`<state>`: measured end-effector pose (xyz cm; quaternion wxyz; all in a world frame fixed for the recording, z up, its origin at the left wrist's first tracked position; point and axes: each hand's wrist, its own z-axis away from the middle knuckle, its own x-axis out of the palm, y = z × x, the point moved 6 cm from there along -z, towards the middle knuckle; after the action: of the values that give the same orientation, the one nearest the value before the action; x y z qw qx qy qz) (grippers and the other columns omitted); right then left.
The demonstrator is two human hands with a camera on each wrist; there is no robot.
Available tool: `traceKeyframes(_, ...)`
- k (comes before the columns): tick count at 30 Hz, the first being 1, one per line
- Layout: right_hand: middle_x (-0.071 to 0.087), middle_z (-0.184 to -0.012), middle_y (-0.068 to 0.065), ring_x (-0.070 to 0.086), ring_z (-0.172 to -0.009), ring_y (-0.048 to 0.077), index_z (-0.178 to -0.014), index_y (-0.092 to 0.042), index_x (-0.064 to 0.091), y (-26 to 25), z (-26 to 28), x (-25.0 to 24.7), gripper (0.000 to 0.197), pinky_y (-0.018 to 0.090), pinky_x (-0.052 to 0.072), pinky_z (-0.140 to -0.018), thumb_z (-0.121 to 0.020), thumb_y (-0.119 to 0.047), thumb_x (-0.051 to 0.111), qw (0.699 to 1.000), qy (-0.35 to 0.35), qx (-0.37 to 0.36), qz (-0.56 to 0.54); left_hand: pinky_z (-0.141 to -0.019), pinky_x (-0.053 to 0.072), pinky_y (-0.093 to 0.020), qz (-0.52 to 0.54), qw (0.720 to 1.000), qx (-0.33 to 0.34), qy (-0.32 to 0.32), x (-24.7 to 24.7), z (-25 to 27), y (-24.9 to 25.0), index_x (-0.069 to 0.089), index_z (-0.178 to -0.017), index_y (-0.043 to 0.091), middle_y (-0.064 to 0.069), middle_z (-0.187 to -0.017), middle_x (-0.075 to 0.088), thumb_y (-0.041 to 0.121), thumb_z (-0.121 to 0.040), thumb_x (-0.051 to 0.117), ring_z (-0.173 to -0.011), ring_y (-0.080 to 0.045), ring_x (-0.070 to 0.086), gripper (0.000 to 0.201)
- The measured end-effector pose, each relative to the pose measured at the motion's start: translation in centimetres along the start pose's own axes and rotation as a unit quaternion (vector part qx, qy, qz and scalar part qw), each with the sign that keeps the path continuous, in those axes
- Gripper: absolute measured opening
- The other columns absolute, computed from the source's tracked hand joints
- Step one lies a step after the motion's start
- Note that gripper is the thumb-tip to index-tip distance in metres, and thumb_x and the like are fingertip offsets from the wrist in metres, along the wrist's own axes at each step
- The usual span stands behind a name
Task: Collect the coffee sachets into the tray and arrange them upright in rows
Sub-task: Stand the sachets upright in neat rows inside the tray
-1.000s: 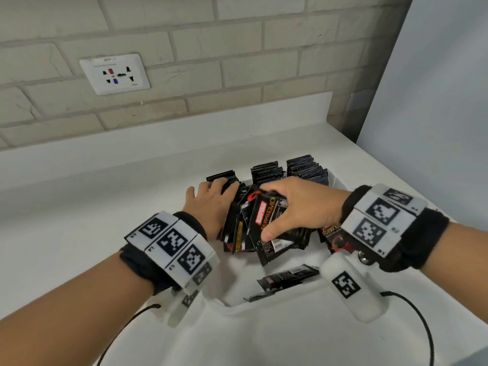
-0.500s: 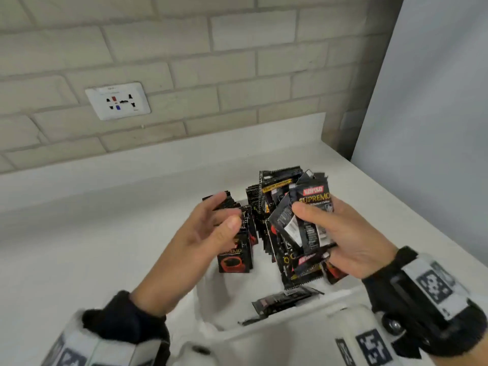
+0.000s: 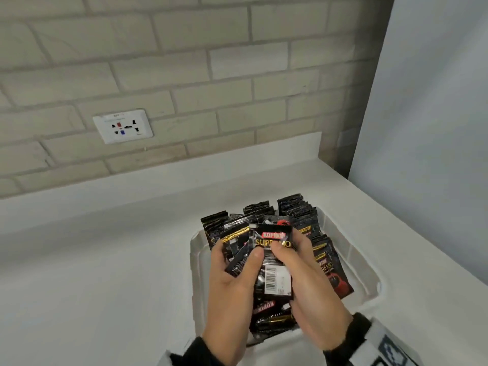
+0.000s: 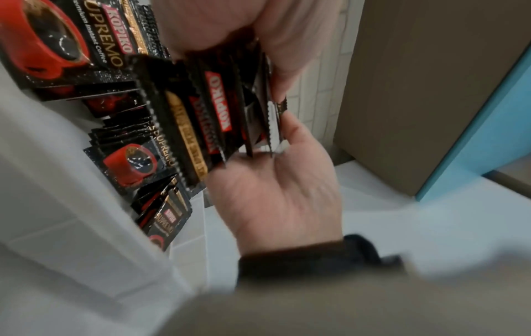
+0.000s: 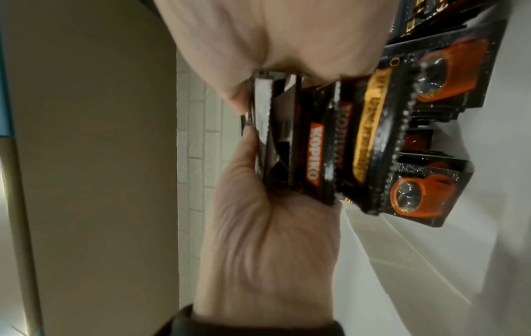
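Over the white tray (image 3: 369, 276) both hands hold one bunch of black Kopiko sachets (image 3: 273, 260), fanned unevenly. My left hand (image 3: 235, 281) grips its left side, thumb on the front. On the right side my right hand (image 3: 303, 268) grips it, thumb across the "Supremo" print. The left wrist view shows the bunch (image 4: 212, 118) edge-on between my left hand (image 4: 281, 193) and the right hand (image 4: 229, 22). The right wrist view shows the same bunch (image 5: 316, 141) above my right hand (image 5: 273, 238). Three upright rows (image 3: 257, 207) stand at the tray's far end. Loose sachets (image 3: 334, 273) lie in the tray.
The tray sits on a white counter (image 3: 105, 273) against a brick wall with a socket plate (image 3: 122, 126). A pale panel (image 3: 427, 114) rises close on the right, past the counter's right edge. More sachets (image 3: 272, 320) lie flat at the tray's near end.
The right hand lifted a bunch of sachets out of the tray. The left hand, open beside it half a second ago, now grips the bunch too. The bunch came closer to me.
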<state>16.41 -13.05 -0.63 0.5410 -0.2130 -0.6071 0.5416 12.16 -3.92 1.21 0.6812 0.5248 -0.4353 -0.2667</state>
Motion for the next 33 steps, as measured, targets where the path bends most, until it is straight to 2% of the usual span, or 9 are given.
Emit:
traceKeyframes(3,0.060,-0.119,0.004,0.063,-0.102,0.013,-0.125,-0.032,0.043,-0.3,0.0,-0.3,0.059,0.032,0.050,-0.083,-0.074,-0.033,0.071,0.999,-0.021,-0.007,-0.032,-0.057,0.056,-0.028,0.044,0.999,0.004,0.032,-0.7,-0.5,0.8,0.057,-0.106,0.023,-0.001,-0.088,0.074,0.014,-0.075,0.063,-0.076,-0.018,0.072,0.033)
traceKeyframes(6,0.057,-0.115,-0.001,0.064,-0.089,0.009,-0.121,-0.036,0.045,-0.3,0.5,-1.0,0.059,0.026,0.049,-0.074,-0.065,-0.037,0.065,0.999,-0.046,-0.008,0.009,-0.054,0.055,-0.027,0.104,0.993,0.020,0.048,-1.5,-0.9,1.9,0.057,-0.106,0.021,-0.003,-0.088,0.074,0.015,-0.072,0.061,-0.074,-0.016,0.072,0.035)
traceKeyframes(9,0.054,-0.118,-0.003,0.065,-0.090,0.010,-0.116,-0.040,0.049,-0.3,1.1,-1.5,0.067,0.030,0.051,-0.078,-0.053,-0.039,0.073,0.994,-0.085,-0.013,0.071,-0.076,0.055,-0.040,0.149,0.986,0.034,0.068,-2.3,-1.1,2.5,0.051,-0.125,0.022,-0.007,-0.109,0.070,0.016,-0.070,0.061,-0.092,-0.023,0.070,0.056)
traceKeyframes(11,0.054,-0.119,-0.004,0.066,-0.084,0.008,-0.117,-0.041,0.047,-0.3,1.6,-1.4,0.073,0.032,0.053,-0.079,-0.049,-0.040,0.074,0.988,-0.120,-0.018,0.098,-0.083,0.052,-0.043,0.172,0.981,0.030,0.080,-2.6,-1.3,2.4,0.048,-0.129,0.024,-0.005,-0.113,0.068,0.015,-0.076,0.060,-0.095,-0.023,0.069,0.056)
traceKeyframes(15,0.046,-0.130,-0.007,0.066,-0.098,0.010,-0.126,-0.043,0.038,0.3,2.2,0.2,0.092,0.033,0.055,-0.080,-0.048,-0.034,0.085,0.981,-0.183,0.031,0.055,-0.081,0.053,-0.042,0.179,0.980,0.023,0.082,-1.8,-1.3,1.7,0.055,-0.118,0.020,-0.008,-0.105,0.071,0.015,-0.074,0.061,-0.087,-0.022,0.070,0.045)
traceKeyframes(17,0.060,-0.125,0.005,0.066,-0.102,0.022,-0.126,-0.039,0.041,0.6,2.0,1.1,0.098,0.040,0.055,-0.081,-0.044,-0.025,0.092,0.980,-0.182,0.063,-0.041,-0.070,0.057,-0.038,0.159,0.984,0.027,0.077,-1.0,-1.1,1.4,0.056,-0.112,0.019,-0.007,-0.097,0.073,0.019,-0.068,0.062,-0.081,-0.022,0.071,0.045)
traceKeyframes(20,0.068,-0.107,0.017,0.067,-0.095,0.032,-0.125,-0.025,0.048,0.5,1.2,1.2,0.072,0.046,0.056,-0.074,-0.062,-0.003,0.075,0.978,-0.117,0.077,-0.152,-0.059,0.057,-0.032,0.116,0.990,0.033,0.067,-0.1,-1.0,1.0,0.059,-0.106,0.018,-0.008,-0.092,0.073,0.016,-0.071,0.063,-0.079,-0.024,0.072,0.035)
traceKeyframes(24,0.070,-0.099,0.017,0.069,-0.086,0.028,-0.118,-0.012,0.055,-0.1,0.8,0.7,0.054,0.041,0.057,-0.066,-0.066,-0.002,0.061,0.981,-0.093,0.052,-0.161,-0.057,0.057,-0.028,0.081,0.995,0.021,0.050,0.8,-1.1,0.8,0.062,-0.098,0.017,-0.007,-0.084,0.074,0.008,-0.082,0.061,-0.073,-0.022,0.071,0.018)
traceKeyframes(33,0.071,-0.092,0.012,0.070,-0.080,0.023,-0.116,-0.021,0.051,-0.8,0.3,-0.7,0.054,0.033,0.055,-0.058,-0.067,0.001,0.061,0.992,-0.047,-0.016,-0.117,-0.083,0.054,-0.048,0.035,0.998,0.027,0.037,1.6,-1.0,0.9,0.061,-0.100,0.018,-0.008,-0.091,0.074,0.014,-0.074,0.066,-0.085,-0.027,0.070,0.027)
